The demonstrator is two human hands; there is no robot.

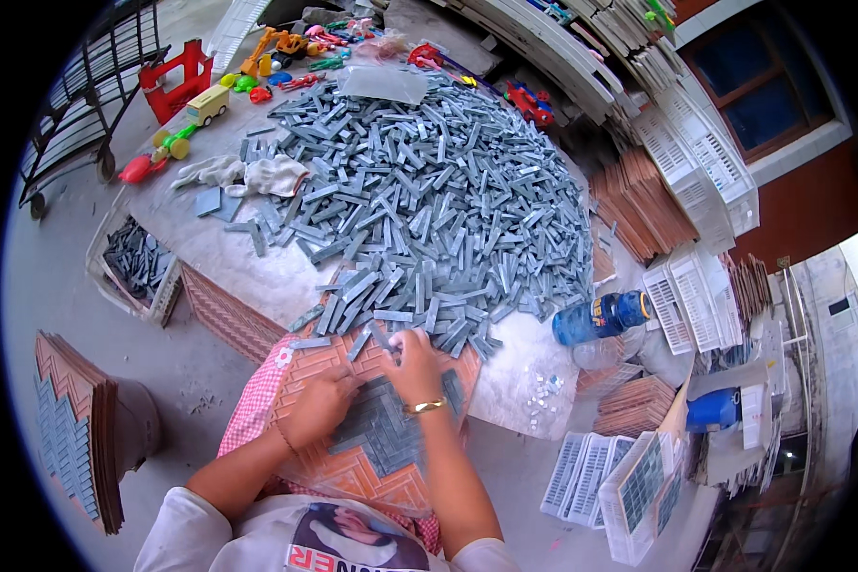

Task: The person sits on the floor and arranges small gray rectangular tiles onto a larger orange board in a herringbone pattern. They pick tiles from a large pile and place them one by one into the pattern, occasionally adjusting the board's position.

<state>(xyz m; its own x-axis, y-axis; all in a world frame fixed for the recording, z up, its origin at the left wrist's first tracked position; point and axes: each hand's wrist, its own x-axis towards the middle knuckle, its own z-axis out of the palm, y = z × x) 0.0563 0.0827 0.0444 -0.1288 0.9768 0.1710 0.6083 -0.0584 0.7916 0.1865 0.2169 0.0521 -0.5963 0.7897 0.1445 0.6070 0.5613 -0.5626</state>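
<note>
An orange tray [307,374] with herringbone slots lies in front of me, its middle filled with grey tile strips [383,434] in a zigzag pattern. My right hand [414,370], with a gold bangle at the wrist, pinches a loose grey tile strip [380,336] at the tray's far edge. Just left of it, my left hand [322,408] rests low over the tray, fingers drawn together. Whatever its fingertips hold is too small to make out. A big heap of loose grey tile strips [429,191] spreads beyond the tray and touches its far edge.
A blue bottle [591,319] stands right of the heap. White gloves [248,175] lie at its left, near a white crate [167,286] of dark strips. Stacked filled trays [91,429] stand at left; white baskets [582,477] at right. Plastic toys [257,81] lie behind.
</note>
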